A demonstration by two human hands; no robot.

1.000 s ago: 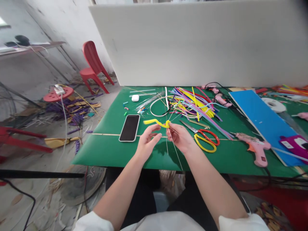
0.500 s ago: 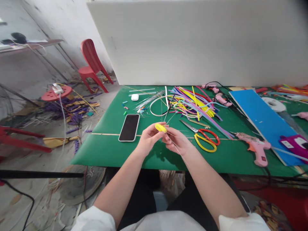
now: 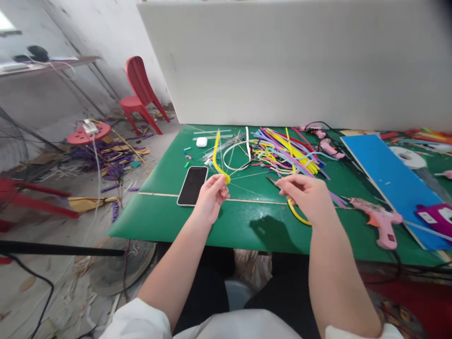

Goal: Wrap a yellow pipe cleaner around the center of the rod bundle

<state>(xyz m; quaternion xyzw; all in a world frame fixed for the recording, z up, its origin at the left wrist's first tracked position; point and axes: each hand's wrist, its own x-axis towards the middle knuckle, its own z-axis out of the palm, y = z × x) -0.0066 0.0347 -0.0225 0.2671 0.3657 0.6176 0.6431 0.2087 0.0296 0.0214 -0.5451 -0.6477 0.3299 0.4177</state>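
My left hand (image 3: 214, 195) pinches a yellow pipe cleaner (image 3: 216, 157) whose free length sticks up and away from me, with thin wires fanning out around it. Over the scissors, my right hand (image 3: 305, 193) has its thumb and fingers drawn together; what they hold, if anything, is too small to tell. The scissors' yellow handle (image 3: 298, 214) and the blade tip show beside it, the rest being hidden. Behind lies a pile of coloured pipe cleaners (image 3: 278, 150). A phone (image 3: 192, 186) lies left of my left hand.
On the green table (image 3: 148, 219) are a white case (image 3: 201, 141), a pink glue gun (image 3: 381, 219), a blue board (image 3: 395, 188) and a tape roll (image 3: 407, 157). A white panel (image 3: 282, 66) stands behind; a red chair (image 3: 137, 89) is at the left.
My hands have moved apart, the right one going right to above the scissors. The yellow pipe cleaner, earlier looped between both hands, now extends upward from my left hand.
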